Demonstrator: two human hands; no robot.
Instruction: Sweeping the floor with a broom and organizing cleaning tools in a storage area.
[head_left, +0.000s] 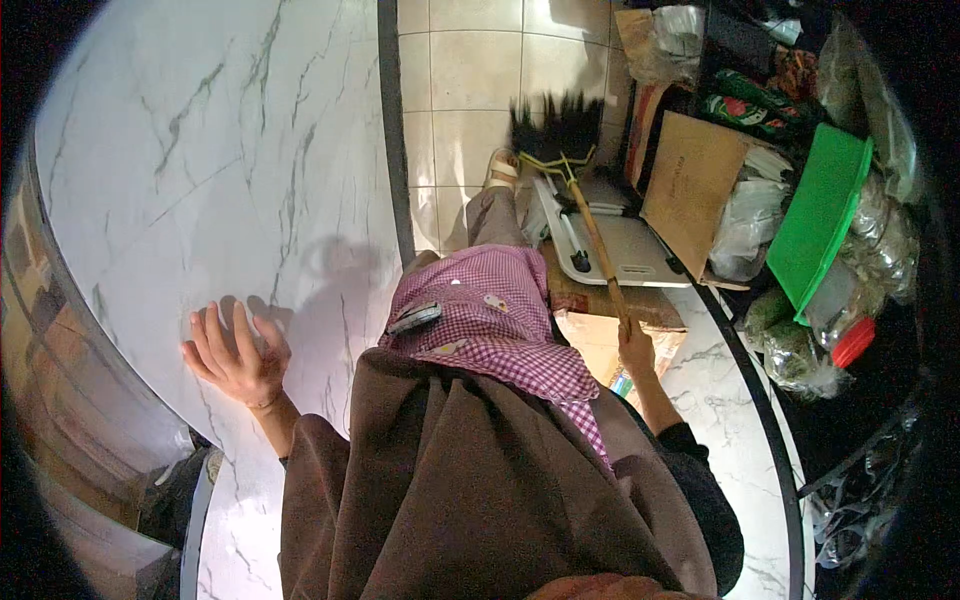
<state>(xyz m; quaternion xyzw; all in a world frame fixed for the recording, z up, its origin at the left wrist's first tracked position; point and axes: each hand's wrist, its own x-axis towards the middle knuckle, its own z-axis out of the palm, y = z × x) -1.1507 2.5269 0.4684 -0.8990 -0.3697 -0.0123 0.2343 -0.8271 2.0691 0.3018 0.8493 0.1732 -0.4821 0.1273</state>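
My right hand grips the upper end of a wooden broom handle. The handle slants forward to a yellow metal bracket and a head of black bristles, blurred over the beige tile floor. To the left, my left hand is empty with its fingers apart, over a white marble-patterned surface. Whether its palm rests on that surface I cannot tell. My sandalled foot stands on the tiles just left of the bristles.
Right of the broom lies a pale plastic panel with folding legs, near an open cardboard box holding plastic bags. Farther right are a green plastic container and a red lid. A dark edge strip borders the marble-patterned surface.
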